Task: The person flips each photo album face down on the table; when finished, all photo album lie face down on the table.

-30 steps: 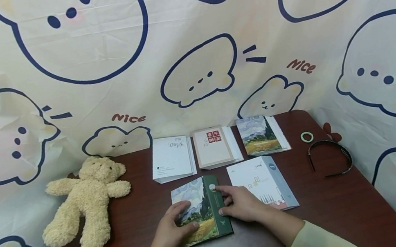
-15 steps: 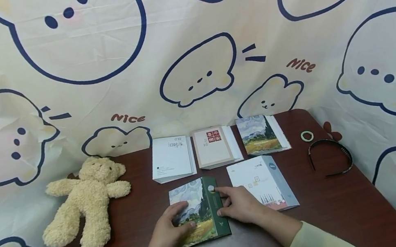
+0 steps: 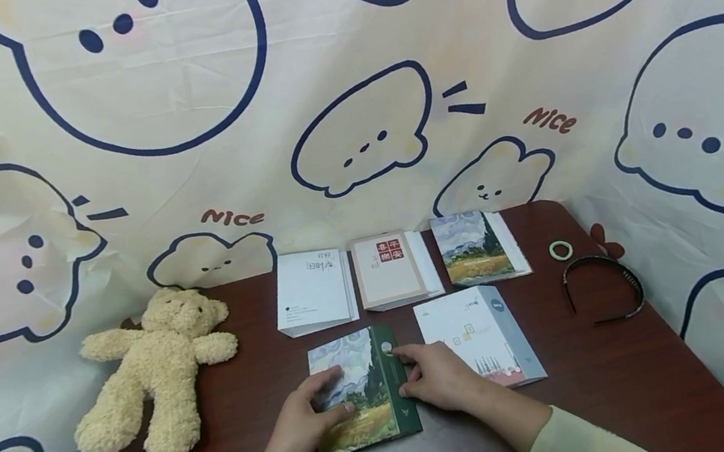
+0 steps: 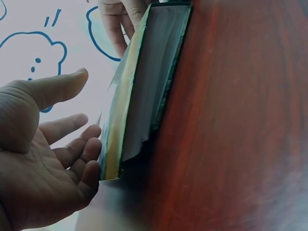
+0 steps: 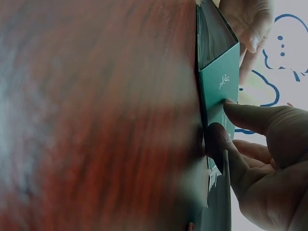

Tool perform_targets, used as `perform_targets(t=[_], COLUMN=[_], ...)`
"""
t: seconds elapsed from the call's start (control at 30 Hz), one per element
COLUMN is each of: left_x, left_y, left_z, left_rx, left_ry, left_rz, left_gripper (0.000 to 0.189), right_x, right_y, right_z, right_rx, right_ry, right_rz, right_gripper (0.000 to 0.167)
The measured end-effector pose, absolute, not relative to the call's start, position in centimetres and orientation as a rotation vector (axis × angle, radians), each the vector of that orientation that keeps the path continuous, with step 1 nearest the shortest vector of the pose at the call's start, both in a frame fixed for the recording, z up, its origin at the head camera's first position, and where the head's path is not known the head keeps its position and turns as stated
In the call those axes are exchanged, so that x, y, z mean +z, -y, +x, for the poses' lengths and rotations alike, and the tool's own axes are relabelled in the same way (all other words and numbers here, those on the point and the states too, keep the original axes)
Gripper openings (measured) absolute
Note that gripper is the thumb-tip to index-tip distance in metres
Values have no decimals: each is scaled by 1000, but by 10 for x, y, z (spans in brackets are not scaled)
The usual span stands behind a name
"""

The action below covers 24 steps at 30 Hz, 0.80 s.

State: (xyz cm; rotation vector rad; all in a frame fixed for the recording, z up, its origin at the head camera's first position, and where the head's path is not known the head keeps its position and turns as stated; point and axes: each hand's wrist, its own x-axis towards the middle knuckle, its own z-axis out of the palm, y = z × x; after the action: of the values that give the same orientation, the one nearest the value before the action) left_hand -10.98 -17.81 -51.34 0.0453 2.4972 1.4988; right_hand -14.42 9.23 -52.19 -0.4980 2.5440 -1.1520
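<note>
A thick hardcover album (image 3: 365, 414) with a painted landscape cover and a green spine (image 5: 219, 91) lies on the table in the head view. My left hand (image 3: 301, 422) lies over the left part of its cover, fingers spread. The left wrist view shows the fingertips (image 4: 89, 149) right at the cover and the thumb held apart from it. On the other side, my right hand (image 3: 442, 378) touches the spine with index finger and thumb, below and beside a pale round mark. The page block (image 4: 154, 72) shows at the album's lower end.
A white album (image 3: 463, 334) with a blue-grey spine lies just right of my right hand. Behind stand a white album (image 3: 310, 289), a beige one (image 3: 391, 275) and a landscape one (image 3: 473, 246). A teddy bear (image 3: 163, 371) lies left; a hair tie (image 3: 561, 250) and headband (image 3: 636, 283) lie right.
The green-spined album has shifted slightly left together with both hands. The hands keep the same places on it, and the other things have not moved.
</note>
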Motion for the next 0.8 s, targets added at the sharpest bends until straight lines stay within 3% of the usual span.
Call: perform_targets(t=[0.8], left_x=[-504], left_y=[177], left_z=[-129], left_rx=[1538], left_ry=[-2591], left_rz=[-26], left_gripper=[48], right_x=[-509], right_y=[-77], right_z=[-163], right_rx=[-1279], right_ry=[-2527], right_rz=[-526], right_gripper=[61])
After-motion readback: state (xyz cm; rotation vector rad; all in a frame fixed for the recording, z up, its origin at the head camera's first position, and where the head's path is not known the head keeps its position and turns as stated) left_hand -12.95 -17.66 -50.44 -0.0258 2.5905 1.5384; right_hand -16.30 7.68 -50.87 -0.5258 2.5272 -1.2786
